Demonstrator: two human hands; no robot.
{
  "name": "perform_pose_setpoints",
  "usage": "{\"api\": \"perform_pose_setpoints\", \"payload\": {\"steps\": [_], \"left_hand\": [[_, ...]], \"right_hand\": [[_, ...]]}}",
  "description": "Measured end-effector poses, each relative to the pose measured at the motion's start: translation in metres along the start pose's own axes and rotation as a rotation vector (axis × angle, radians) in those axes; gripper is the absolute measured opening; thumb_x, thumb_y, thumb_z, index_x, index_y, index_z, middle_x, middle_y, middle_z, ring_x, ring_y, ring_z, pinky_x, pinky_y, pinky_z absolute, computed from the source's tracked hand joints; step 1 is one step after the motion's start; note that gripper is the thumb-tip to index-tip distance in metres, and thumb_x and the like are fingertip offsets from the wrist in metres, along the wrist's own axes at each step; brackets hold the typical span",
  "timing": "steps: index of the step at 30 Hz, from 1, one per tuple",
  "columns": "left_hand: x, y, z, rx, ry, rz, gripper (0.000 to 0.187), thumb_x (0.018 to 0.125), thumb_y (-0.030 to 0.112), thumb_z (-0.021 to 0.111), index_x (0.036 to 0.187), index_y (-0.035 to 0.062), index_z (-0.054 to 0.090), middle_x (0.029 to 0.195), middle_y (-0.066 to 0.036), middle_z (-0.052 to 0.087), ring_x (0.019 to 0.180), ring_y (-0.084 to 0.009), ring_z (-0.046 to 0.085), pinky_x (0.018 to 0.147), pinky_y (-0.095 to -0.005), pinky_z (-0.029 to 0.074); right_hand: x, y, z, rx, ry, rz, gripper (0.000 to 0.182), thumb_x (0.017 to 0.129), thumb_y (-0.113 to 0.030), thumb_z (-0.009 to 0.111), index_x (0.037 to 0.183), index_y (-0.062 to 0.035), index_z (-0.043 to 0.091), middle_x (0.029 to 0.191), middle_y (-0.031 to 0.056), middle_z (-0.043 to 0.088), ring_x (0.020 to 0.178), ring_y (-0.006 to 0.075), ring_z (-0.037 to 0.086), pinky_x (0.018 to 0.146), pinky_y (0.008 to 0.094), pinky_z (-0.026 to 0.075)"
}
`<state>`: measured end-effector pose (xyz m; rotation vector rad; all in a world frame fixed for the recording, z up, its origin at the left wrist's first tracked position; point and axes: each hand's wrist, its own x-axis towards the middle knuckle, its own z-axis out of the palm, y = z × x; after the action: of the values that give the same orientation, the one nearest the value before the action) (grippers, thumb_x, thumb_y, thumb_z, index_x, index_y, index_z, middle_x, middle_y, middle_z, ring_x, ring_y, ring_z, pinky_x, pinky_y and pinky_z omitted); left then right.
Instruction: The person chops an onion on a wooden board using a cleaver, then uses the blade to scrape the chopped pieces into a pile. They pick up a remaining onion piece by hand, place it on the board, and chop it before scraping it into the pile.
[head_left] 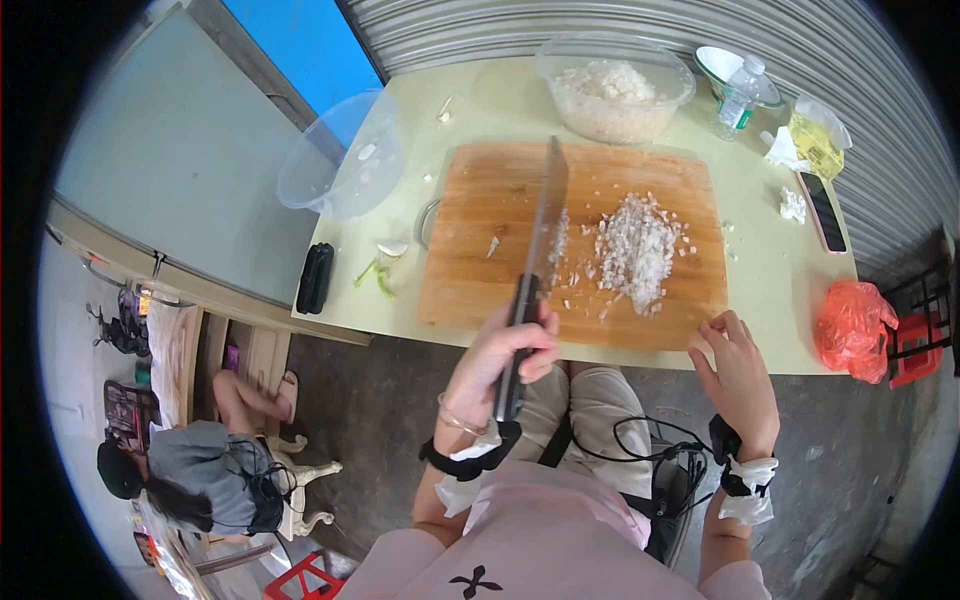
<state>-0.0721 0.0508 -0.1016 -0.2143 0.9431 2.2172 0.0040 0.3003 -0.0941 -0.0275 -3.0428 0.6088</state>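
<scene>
Knife [541, 240]: smooth metal blade, matt black handle. Chopping board [480, 215]: smooth wood, soft sheen. Bowl [680, 86] at table's [780, 320] far edge: clear glossy plastic. Bag [855, 330] by near right corner: thin crinkled plastic.

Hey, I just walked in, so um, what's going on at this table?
Someone is working with chopped food. Their left hand grips a large knife, its blade over the wooden cutting board. Their right hand is at the board's near right corner. A heap of small white pieces lies right of the blade, with bits scattered around it. Behind the board, a clear bowl holds many more whitish bits.
</scene>
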Motion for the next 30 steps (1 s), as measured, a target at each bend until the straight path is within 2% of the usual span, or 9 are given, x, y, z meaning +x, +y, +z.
{"api": "perform_pose_setpoints", "payload": {"steps": [7, 11, 18, 28, 30], "left_hand": [[0.023, -0.029, 0.022, 0.278, -0.113, 0.02, 0.02, 0.072, -0.005, 0.051, 0.084, 0.0042, 0.038, 0.065, -0.004, 0.043, 0.04, -0.0092, 0.04, 0.037, -0.0218, 0.03], [0.028, -0.032, 0.032, 0.303, -0.129, 0.019, 0.02, 0.072, -0.005, 0.052, 0.084, 0.0038, 0.038, 0.062, -0.003, 0.042, 0.04, -0.009, 0.041, 0.037, -0.0219, 0.031], [0.016, -0.023, 0.043, 0.293, -0.096, 0.065, 0.021, 0.072, -0.005, 0.052, 0.086, 0.0039, 0.039, 0.069, -0.003, 0.044, 0.042, -0.0081, 0.042, 0.038, -0.021, 0.031], [0.02, -0.023, 0.038, 0.356, -0.136, 0.013, 0.019, 0.073, -0.003, 0.054, 0.085, 0.0038, 0.04, 0.062, -0.003, 0.045, 0.04, -0.0087, 0.042, 0.037, -0.0217, 0.031], [0.018, -0.025, 0.041, 0.349, -0.104, 0.096, 0.02, 0.073, -0.003, 0.054, 0.085, 0.0035, 0.04, 0.061, -0.003, 0.044, 0.04, -0.0086, 0.042, 0.037, -0.0218, 0.031]], "right_hand": [[-0.002, 0.003, 0.001, 0.014, -0.003, -0.005, 0.022, 0.079, -0.01, 0.057, 0.094, 0.0057, 0.053, 0.098, 0.0166, 0.049, 0.092, 0.0324, 0.051, 0.077, 0.0397, 0.044], [-0.001, 0.001, 0.002, 0.013, 0.006, 0.003, 0.023, 0.079, -0.011, 0.057, 0.094, 0.0056, 0.053, 0.098, 0.0166, 0.049, 0.092, 0.0326, 0.051, 0.077, 0.0398, 0.045], [-0.001, 0.002, 0.001, 0.017, -0.002, 0.014, 0.023, 0.078, -0.011, 0.058, 0.093, 0.0058, 0.053, 0.096, 0.0162, 0.049, 0.092, 0.0318, 0.051, 0.076, 0.04, 0.045], [-0.001, 0.002, 0.004, 0.001, 0.043, -0.003, 0.021, 0.077, -0.009, 0.059, 0.09, 0.0058, 0.054, 0.096, 0.0157, 0.049, 0.091, 0.0314, 0.051, 0.075, 0.04, 0.046], [-0.001, 0.0, 0.002, 0.006, 0.036, 0.0, 0.02, 0.077, -0.009, 0.059, 0.09, 0.006, 0.054, 0.096, 0.0158, 0.049, 0.091, 0.0315, 0.051, 0.075, 0.04, 0.046]]}}
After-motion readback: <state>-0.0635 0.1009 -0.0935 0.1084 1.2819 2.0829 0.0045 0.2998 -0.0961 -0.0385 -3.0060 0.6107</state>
